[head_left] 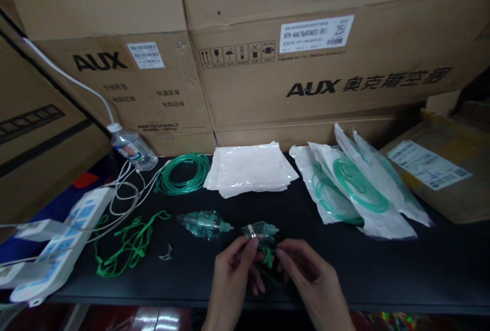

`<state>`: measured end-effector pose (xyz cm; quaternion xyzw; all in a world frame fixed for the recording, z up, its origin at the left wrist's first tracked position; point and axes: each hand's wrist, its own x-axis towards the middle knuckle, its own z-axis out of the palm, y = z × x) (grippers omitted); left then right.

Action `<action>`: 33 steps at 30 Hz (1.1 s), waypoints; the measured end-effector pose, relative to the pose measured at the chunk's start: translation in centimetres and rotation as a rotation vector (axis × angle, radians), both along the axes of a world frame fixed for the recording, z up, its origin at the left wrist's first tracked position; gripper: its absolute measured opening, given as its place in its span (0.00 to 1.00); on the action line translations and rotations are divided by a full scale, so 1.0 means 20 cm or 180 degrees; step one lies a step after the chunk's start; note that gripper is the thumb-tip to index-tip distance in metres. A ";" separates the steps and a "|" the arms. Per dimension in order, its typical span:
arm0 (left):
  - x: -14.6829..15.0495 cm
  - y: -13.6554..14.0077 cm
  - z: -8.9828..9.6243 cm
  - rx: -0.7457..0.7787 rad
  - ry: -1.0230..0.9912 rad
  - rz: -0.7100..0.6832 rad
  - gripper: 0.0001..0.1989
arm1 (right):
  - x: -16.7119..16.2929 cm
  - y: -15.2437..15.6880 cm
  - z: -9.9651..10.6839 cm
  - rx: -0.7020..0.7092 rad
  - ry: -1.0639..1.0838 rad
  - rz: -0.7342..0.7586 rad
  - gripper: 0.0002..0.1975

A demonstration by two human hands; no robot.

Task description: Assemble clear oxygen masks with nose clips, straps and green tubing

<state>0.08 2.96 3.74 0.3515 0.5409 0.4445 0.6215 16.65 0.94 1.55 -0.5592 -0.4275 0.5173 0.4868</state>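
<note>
Head view: a transparent green-tinted mask (264, 229) is in hand at the lower centre of the frame, just above the front edge of the black tabletop (383, 267). A silver strip (251, 231) lies across its body. A green cord (268, 257) shows at its lower edge, between the fingertips. Progress, as judged: the strip appears to be in place, and the cord is partway through fitting. Whether the cord is threaded or knotted cannot be told, because the fingers cover the join.

A second mask (204, 225) lies on its side at centre left, apart from both hands; no green cord is visible on it. Loose green cords (126, 249) lie tangled at lower left, with small shiny pieces (167, 253) beside them. These parts appear unused. The coil of green tubing (182, 173) at left of centre and the bagged tubing (356, 185) at right are separate from the held mask.

Hand pose: both forearms enter from the bottom edge, fingers pointing inward. The left hand (239, 264) grips the mask between thumb and forefinger, other fingers curled beneath. The right hand (306, 269) brings thumb and forefinger together, apparently pinching the cord; the exact contact is obscured.
</note>
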 end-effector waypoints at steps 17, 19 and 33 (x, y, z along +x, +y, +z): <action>0.10 -0.06 0.02 -0.0388 -0.0395 0.0380 0.32 | -0.07 0.01 0.06 -0.0257 0.0557 0.0471 0.15; 0.10 -0.06 0.01 -0.0379 -0.0386 0.0421 0.31 | -0.05 0.01 0.04 -0.0221 0.0413 0.0531 0.15; 0.12 -0.13 0.02 -0.0352 -0.0017 0.0610 0.32 | -0.07 -0.06 0.03 0.0103 -0.0202 0.0120 0.16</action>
